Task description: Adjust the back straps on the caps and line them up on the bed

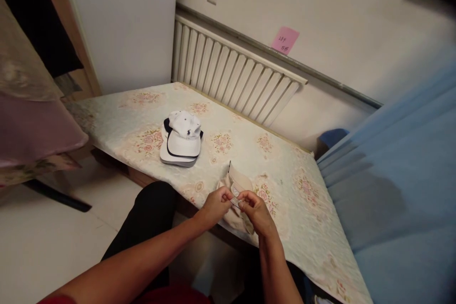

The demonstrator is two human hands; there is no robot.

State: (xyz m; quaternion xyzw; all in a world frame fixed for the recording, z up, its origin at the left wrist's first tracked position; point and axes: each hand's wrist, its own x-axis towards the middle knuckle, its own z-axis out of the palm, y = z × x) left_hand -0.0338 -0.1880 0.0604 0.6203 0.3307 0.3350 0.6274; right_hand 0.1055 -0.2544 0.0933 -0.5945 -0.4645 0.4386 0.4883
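Observation:
A beige cap (241, 180) lies at the near edge of the floral-covered bed, close in front of me. My left hand (216, 205) is closed in a pinch on a narrow strap of this cap. Facing it, my right hand (257, 210) pinches the same strap between thumb and fingers. The fingertips of both hands nearly meet, and they hide part of the strap and any fastener on it. To the left rests a stack of caps (184, 143), with a white one on top that bears a small dark emblem.
The bed's floral cover (242, 137) spreads under the caps. Behind it, a white radiator (231, 69) runs along the wall. A blue curtain (399, 185) hangs at the right. Draped cloths (35, 123) and a dark bar (59, 194) are at the left.

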